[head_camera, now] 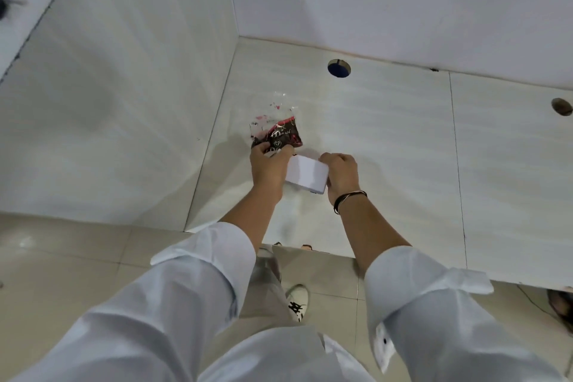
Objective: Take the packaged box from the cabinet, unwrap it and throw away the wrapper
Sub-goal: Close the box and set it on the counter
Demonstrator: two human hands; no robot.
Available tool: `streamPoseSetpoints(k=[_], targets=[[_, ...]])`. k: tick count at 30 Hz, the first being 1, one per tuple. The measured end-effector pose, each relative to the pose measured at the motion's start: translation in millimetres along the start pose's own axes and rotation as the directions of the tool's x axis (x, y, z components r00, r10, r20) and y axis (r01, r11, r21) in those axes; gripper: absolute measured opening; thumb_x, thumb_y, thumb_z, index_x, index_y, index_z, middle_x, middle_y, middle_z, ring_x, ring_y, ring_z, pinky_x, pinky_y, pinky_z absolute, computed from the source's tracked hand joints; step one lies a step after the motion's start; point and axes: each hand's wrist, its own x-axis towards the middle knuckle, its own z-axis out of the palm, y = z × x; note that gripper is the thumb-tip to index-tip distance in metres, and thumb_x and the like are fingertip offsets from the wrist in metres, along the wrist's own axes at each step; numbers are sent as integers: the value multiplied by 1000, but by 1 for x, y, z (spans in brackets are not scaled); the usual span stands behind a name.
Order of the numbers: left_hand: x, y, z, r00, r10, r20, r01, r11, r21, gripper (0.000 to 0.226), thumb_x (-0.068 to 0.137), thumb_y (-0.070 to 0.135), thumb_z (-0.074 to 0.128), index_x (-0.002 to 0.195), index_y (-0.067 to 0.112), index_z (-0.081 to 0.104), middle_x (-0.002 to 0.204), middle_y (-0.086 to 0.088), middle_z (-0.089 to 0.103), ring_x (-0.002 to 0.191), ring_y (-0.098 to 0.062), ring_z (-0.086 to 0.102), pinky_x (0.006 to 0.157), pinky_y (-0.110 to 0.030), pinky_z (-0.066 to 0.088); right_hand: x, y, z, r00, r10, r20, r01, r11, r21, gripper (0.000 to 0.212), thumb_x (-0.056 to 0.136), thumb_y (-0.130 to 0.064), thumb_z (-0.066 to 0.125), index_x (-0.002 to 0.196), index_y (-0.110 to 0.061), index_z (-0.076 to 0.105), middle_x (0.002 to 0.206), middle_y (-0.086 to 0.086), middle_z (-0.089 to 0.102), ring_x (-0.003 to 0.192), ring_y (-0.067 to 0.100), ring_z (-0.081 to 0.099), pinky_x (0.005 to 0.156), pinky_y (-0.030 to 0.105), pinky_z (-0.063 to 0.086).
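The glossy tiled counter (387,139) spreads pale and faintly streaked under my arms, with a round hole (339,68) cut through it near the back wall and another (561,106) off to the right. Over it I hold the plain white box (307,175), a smooth, matte block with crisp edges and squared corners, already out of its cover as far as I can see. My right hand (341,178) is curled closed around the box's right end, fingers wrapped over the top edge; a dark cord bracelet (350,200) sits at that wrist. My left hand (269,166) pinches the wrapper (277,133) between thumb and fingertips just beyond the box's far left corner. The wrapper is thin crinkled film, clear at the top with pink flecks, dark brown with pale printed lettering lower down, limp and bunched where I grip it. I judge the unwrapping nearly finished: the job now is to draw the film fully clear. To do that well I would keep the box steady in the right hand and pull the film away in one smooth line, gathering it into the palm so nothing slippery trails or tears before it goes to the bin, which I cannot see from here.
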Motion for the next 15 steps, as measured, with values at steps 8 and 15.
streamPoseSetpoints(k=[8, 15], targets=[[36, 35, -2, 973, 205, 104, -214, 973, 89, 76, 83, 18, 71, 153, 21, 41, 125, 2, 62, 102, -11, 65, 76, -23, 51, 14, -30, 22, 965, 140, 222, -171, 977, 130, 46, 92, -37, 73, 132, -22, 58, 121, 8, 74, 110, 31, 70, 71, 42, 62], [108, 138, 28, 867, 449, 216, -498, 798, 339, 60, 91, 17, 63, 150, 18, 51, 149, 2, 54, 123, -8, 54, 103, -28, 47, 83, -100, 106, 990, 13, 142, -42, 979, 200, 69, 89, -36, 78, 138, -21, 32, 115, 4, 63, 99, 22, 69, 89, 51, 61]])
